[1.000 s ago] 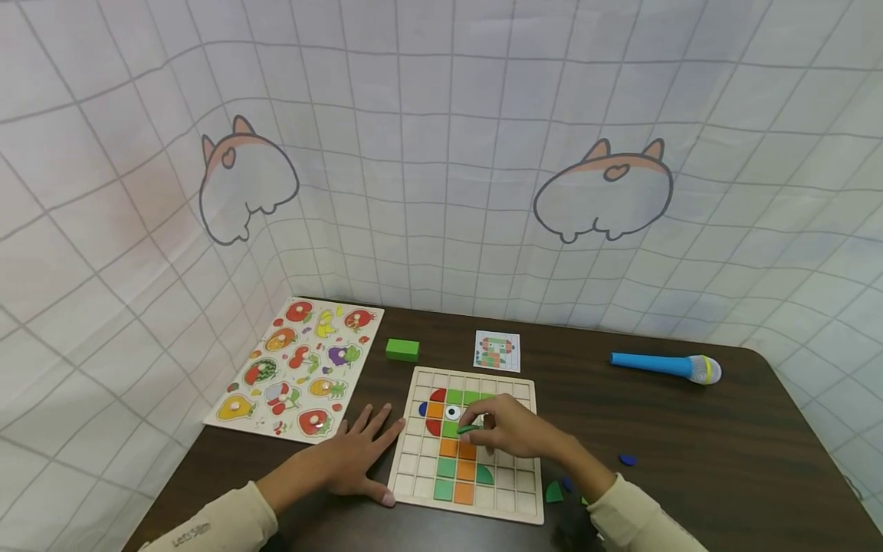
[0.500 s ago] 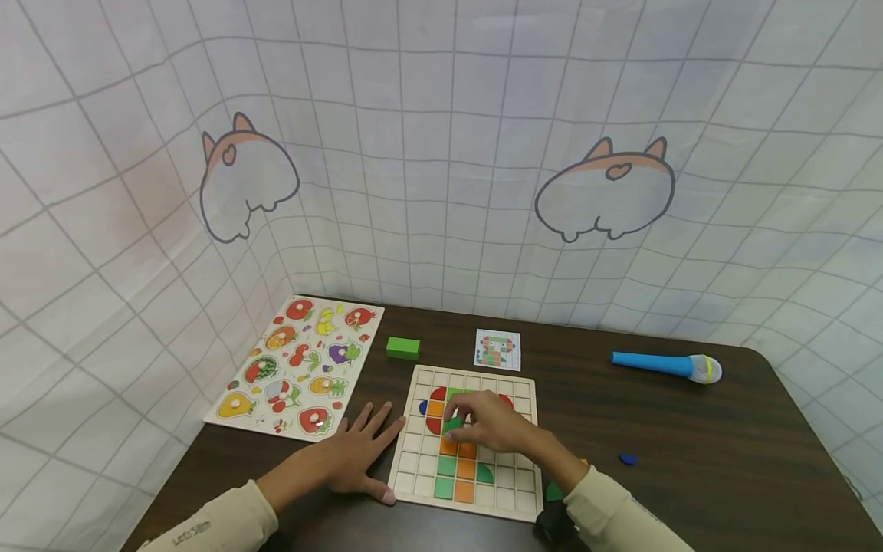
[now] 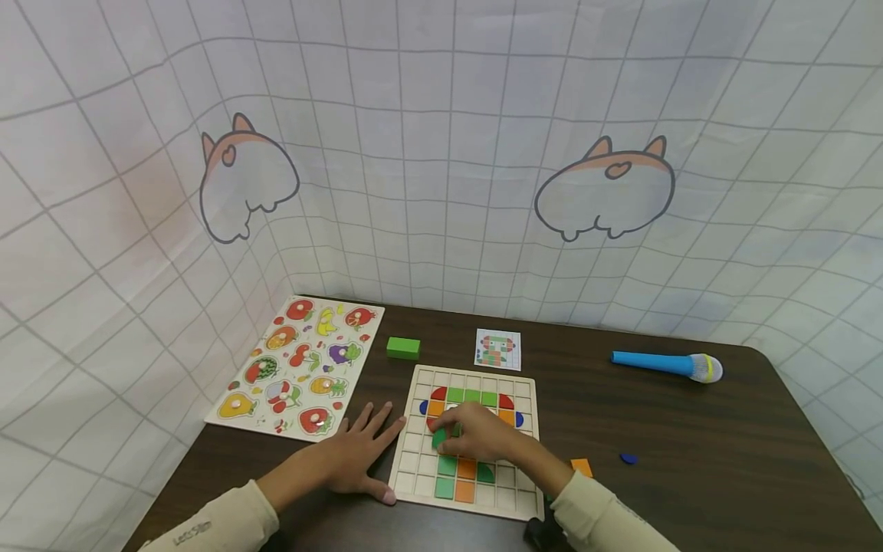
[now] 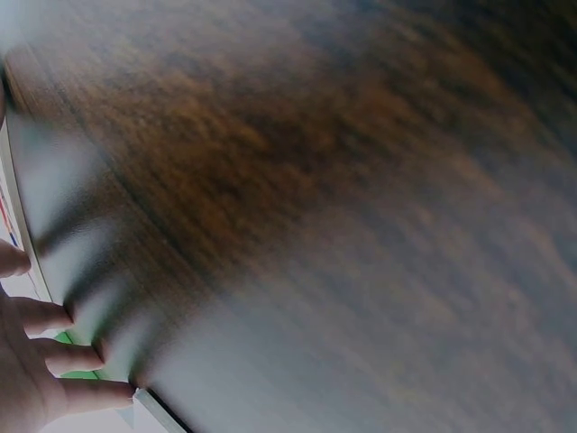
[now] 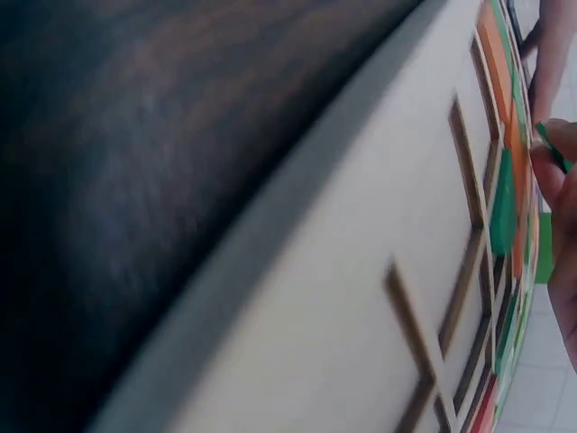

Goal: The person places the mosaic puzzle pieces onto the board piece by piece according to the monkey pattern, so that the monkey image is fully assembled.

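A square wooden grid board lies on the dark table with coloured tiles in its cells. Red, orange, light green and blue tiles fill its upper rows, and orange tiles run down the middle. A green quarter-round tile sits in the lower part. My right hand is over the board's left-middle and pinches a green tile between thumb and fingertips. The held tile's full outline is partly hidden. My left hand lies flat with spread fingers, its thumb and fingertips at the board's left edge.
A fruit puzzle board lies at the left. Behind the grid board are a green block and a printed pattern card. A blue toy microphone lies at the right. A blue half-round tile and an orange tile lie nearer.
My right hand has moved left and slightly toward me over the board with the green tile, uncovering the upper-right tiles. The left hand has stayed put.
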Demonstrator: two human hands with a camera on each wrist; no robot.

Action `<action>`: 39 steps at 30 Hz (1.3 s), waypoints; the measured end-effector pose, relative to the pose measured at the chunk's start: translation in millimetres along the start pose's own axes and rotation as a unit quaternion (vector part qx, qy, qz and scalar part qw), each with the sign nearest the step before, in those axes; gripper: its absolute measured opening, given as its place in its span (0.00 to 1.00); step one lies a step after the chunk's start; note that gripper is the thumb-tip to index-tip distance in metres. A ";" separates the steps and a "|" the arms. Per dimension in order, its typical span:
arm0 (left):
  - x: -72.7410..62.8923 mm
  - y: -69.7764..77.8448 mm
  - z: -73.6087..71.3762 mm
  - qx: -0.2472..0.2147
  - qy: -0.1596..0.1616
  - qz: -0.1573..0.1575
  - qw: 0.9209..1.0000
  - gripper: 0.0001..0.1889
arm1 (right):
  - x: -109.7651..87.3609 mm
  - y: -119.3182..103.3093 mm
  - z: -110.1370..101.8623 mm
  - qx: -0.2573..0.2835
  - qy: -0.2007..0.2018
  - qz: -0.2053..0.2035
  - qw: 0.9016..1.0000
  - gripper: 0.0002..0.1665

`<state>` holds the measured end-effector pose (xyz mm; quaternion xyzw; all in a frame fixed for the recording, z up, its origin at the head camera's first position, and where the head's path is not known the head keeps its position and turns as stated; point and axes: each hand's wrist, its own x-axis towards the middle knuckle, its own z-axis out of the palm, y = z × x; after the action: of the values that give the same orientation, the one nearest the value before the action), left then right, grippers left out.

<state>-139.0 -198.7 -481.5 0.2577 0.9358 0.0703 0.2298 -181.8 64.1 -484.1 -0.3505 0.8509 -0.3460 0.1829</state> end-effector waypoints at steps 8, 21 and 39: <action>0.8 -0.7 1.3 0.004 0.001 0.001 1.000 0.61 | 4.3 -5.2 12.1 -0.035 0.025 0.032 0.999 0.17; 1.4 -1.1 0.7 0.010 0.001 0.002 1.000 0.61 | 0.0 -8.6 10.1 -0.064 0.050 0.037 0.996 0.10; 0.4 1.9 -2.0 0.004 -0.008 -0.007 1.000 0.61 | -45.7 21.0 -31.4 -0.041 0.046 -0.007 0.998 0.13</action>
<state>-139.4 -196.9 -479.4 0.2523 0.9361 0.0625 0.2368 -177.7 122.4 -474.2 -0.3471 0.8696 -0.3275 0.1265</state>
